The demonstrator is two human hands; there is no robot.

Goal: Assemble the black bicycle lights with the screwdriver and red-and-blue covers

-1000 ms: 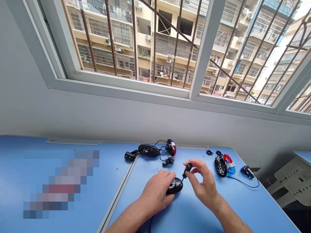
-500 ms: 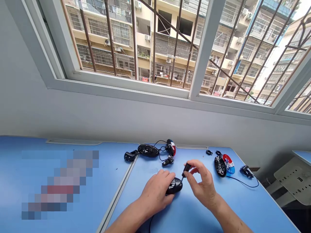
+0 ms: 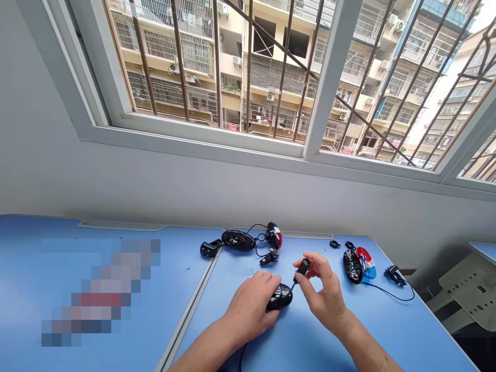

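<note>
A glossy black computer mouse (image 3: pixel 282 298) lies on the blue table, partly hidden under my left hand (image 3: pixel 256 299). The fingers of that hand rest over its top and the thumb presses its near side, so the hand is closed on it. My right hand (image 3: pixel 323 289) pinches the black handle of a small screwdriver (image 3: pixel 303 267) between thumb and fingers. Its thin shaft slants down to the left, and the tip meets the right end of the mouse. Whether the tip sits in a screw is too small to tell.
Behind my hands lie a black oval part (image 3: pixel 237 239) with cable and a red, white and blue shell (image 3: pixel 274 235). To the right are an opened black mouse half (image 3: pixel 352 266), a red-blue cover (image 3: pixel 366 262) and a bundled cable (image 3: pixel 394 276). A seam (image 3: pixel 194 305) runs between two tables.
The screwdriver handle has tipped a little to the right and towards me, its tip staying at the mouse's right end. My left hand keeps its hold on the mouse. The view has shifted slightly.
</note>
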